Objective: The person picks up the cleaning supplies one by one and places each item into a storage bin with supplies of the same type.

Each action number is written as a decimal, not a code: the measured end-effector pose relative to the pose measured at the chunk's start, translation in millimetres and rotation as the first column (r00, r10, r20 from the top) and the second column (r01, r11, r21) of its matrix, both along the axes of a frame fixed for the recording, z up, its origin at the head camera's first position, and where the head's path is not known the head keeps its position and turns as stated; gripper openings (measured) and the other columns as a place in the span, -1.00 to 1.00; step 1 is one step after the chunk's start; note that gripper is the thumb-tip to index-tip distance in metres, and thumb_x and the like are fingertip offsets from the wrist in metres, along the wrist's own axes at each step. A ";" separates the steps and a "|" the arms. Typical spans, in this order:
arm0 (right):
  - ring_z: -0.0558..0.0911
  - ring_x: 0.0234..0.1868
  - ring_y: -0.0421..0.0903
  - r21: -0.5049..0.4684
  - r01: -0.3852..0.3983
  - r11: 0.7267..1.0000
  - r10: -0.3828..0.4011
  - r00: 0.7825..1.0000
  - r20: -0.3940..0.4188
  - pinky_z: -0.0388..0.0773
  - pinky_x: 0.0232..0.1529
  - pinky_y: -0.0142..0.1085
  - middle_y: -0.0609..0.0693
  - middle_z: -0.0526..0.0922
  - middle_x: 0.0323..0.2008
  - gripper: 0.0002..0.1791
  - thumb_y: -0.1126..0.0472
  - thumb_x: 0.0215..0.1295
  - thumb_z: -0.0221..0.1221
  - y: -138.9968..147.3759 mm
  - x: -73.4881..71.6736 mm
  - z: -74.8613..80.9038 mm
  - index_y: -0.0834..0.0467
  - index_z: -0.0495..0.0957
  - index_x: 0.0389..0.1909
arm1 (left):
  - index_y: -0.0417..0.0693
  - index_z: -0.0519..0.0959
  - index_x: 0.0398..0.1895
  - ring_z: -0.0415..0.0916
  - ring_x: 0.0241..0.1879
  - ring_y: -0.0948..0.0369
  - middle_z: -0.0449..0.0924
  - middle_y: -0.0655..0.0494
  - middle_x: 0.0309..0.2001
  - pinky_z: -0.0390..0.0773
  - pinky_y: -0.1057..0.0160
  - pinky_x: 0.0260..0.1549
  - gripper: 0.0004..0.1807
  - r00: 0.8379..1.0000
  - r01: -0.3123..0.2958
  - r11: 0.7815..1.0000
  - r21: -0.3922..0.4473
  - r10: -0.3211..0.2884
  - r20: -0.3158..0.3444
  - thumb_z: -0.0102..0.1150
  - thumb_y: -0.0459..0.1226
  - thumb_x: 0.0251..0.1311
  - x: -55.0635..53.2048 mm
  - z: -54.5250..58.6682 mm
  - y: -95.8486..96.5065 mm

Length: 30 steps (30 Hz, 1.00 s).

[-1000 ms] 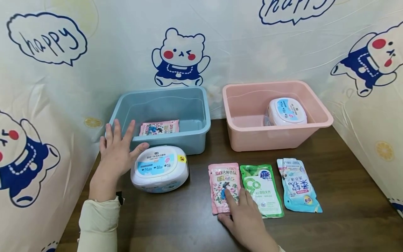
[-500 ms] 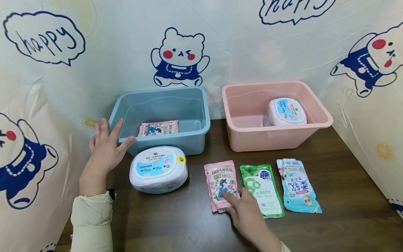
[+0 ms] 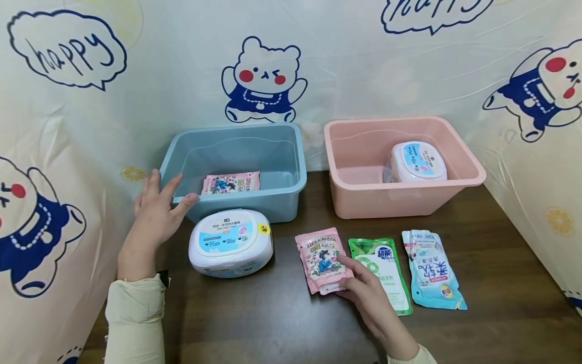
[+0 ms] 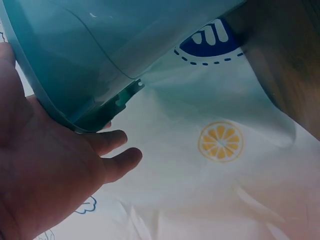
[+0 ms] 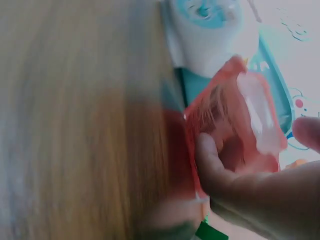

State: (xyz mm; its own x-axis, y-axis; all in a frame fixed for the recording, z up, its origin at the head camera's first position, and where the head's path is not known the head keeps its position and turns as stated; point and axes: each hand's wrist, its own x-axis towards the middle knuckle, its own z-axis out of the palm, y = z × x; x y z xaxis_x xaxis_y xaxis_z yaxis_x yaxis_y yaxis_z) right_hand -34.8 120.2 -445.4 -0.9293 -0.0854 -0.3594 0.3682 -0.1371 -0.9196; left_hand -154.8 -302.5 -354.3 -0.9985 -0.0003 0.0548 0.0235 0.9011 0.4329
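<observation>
My right hand [image 3: 370, 298] pinches the lower right edge of a pink laundry detergent pouch [image 3: 320, 258]. In the right wrist view the pouch [image 5: 215, 115] stands off the table, tilted, with fingers on both its faces. My left hand [image 3: 152, 222] rests at the left front corner of the blue bin [image 3: 284, 202], its fingers spread. The left wrist view has this hand [image 4: 55, 165] along the bin's rim, not curled round it. Another pink pouch [image 3: 229, 183] lies inside the blue bin. In front of that bin stands a white lidded tub [image 3: 229, 242].
A green pouch [image 3: 393, 288], partly behind my right hand, and a light blue detergent pouch [image 3: 434, 268] lie to the right on the brown table [image 3: 273, 323]. At the back right, a pink bin [image 3: 364, 202] contains another white tub [image 3: 418, 162]. Printed cloth [image 3: 354, 60] hangs behind the bins.
My right hand has gone from resting on the pink pouch to pinching it and raising it slightly, tilted. My left hand has shifted left, away from the white tub, along the blue bin.
</observation>
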 end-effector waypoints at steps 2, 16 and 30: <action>0.50 0.09 0.09 -0.057 0.014 0.998 -0.012 1.000 0.028 0.58 0.06 -0.21 0.25 0.22 0.44 -0.35 0.39 0.30 0.12 0.5 -1.2 -0.3 0.25 0.33 0.45 | -0.07 -0.04 0.64 -0.55 0.50 -0.36 -0.59 -0.28 0.57 -0.34 -0.54 0.27 -0.06 1.000 -0.011 1.000 0.012 0.011 0.028 -0.21 0.32 0.42 -0.4 0.6 -0.3; 0.47 0.16 0.12 -0.063 0.115 0.991 -0.114 0.993 0.018 0.63 -0.01 -0.30 0.25 0.21 0.43 -0.10 0.46 0.26 0.23 -6.1 -8.1 -10.3 0.14 0.06 0.57 | -0.02 -0.10 0.65 -0.36 0.47 -0.46 -0.61 -0.23 0.58 -0.02 -0.66 0.08 -0.01 0.994 -0.035 0.999 0.026 0.032 0.102 -0.19 0.35 0.38 -3.1 2.1 -4.0; 0.59 -0.07 0.02 -0.108 0.138 0.984 -0.136 0.990 0.031 0.70 -0.23 -0.24 0.28 0.27 0.38 -0.10 0.57 0.24 0.05 0.1 -12.3 -12.4 0.09 0.02 0.59 | -0.05 0.02 0.62 -0.17 0.40 -0.50 -0.49 -0.25 0.59 0.08 -0.64 0.07 0.04 0.995 -0.063 0.998 0.019 0.061 0.073 -0.09 0.39 0.30 -6.6 4.0 -5.0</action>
State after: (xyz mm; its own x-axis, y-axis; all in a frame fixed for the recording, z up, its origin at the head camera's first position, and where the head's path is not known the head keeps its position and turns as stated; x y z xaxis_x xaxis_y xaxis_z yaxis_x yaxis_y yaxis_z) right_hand -47.1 120.2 -457.9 -0.9262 0.0018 -0.3771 0.3608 -0.2874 -0.8873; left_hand -161.4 -307.4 -350.4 -0.9979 -0.0627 -0.0186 -0.0644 0.8905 0.4503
